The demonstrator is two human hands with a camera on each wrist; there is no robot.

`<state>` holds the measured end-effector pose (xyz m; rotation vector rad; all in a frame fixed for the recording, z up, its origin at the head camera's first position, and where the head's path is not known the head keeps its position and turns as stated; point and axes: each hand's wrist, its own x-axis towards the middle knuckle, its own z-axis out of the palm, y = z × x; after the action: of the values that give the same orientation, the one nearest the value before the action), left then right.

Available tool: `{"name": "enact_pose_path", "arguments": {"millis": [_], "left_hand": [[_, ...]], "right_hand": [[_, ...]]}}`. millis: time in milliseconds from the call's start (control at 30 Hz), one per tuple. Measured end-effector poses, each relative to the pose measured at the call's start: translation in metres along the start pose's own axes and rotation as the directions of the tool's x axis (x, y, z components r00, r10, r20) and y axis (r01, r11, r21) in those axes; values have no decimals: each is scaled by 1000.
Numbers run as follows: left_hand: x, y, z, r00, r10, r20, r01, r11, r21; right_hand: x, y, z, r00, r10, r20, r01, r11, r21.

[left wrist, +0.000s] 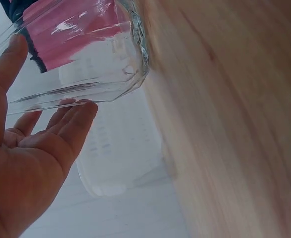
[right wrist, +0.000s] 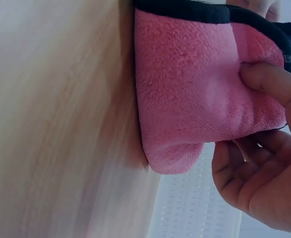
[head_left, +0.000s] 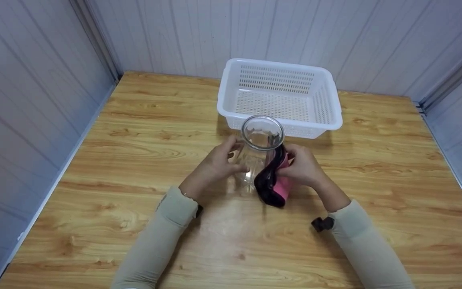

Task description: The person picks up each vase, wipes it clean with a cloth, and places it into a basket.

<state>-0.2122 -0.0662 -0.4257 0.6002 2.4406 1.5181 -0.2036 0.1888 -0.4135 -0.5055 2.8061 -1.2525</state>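
A clear glass jar (head_left: 256, 160) with a wide round mouth stands upright in front of the basket. My left hand (head_left: 214, 162) holds it by its left side, thumb near the front and fingers behind. In the left wrist view, thumb and fingertips meet the faceted wall of the jar (left wrist: 93, 84). Against the jar's right side is a folded pink plush cloth (right wrist: 185, 89) with black edging. Thumb and fingers of my right hand (head_left: 302, 165) pinch this cloth. In the right wrist view, its lower edge rests at the wooden tabletop.
Right behind the jar sits a white plastic basket (head_left: 223, 96) with slotted walls. The wooden table (head_left: 134, 160) is bordered by pale panel walls (head_left: 199, 32) at the back and both sides. Dark straps or mounts (head_left: 321, 224) sit at the wrists.
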Motion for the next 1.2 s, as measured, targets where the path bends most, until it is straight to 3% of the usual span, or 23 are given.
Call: {"name": "enact_pose_path", "arguments": {"millis": [233, 500, 633, 833, 967, 1200], "left_hand": [[0, -1, -1, 1000, 5, -27, -3, 996, 92], [0, -2, 0, 999, 16, -32, -12, 993, 115], [1, -1, -2, 999, 11, -33, -7, 993, 117], [-1, 2, -4, 999, 0, -39, 5, 992, 125], [0, 2, -4, 999, -1, -36, 5, 994, 110], [0, 1, -3, 999, 9, -37, -5, 993, 120]], "right_hand": [[-1, -7, -5, 995, -49, -91, 54, 997, 56], [-9, -47, -18, 986, -62, -156, 96, 971, 218], [-3, -36, -17, 987, -31, -156, 70, 965, 252], [4, -20, -14, 991, 1, -131, 29, 974, 226], [3, -16, -11, 991, -15, -134, 42, 978, 203], [-3, -5, 0, 997, 21, -69, -17, 998, 56]]}}
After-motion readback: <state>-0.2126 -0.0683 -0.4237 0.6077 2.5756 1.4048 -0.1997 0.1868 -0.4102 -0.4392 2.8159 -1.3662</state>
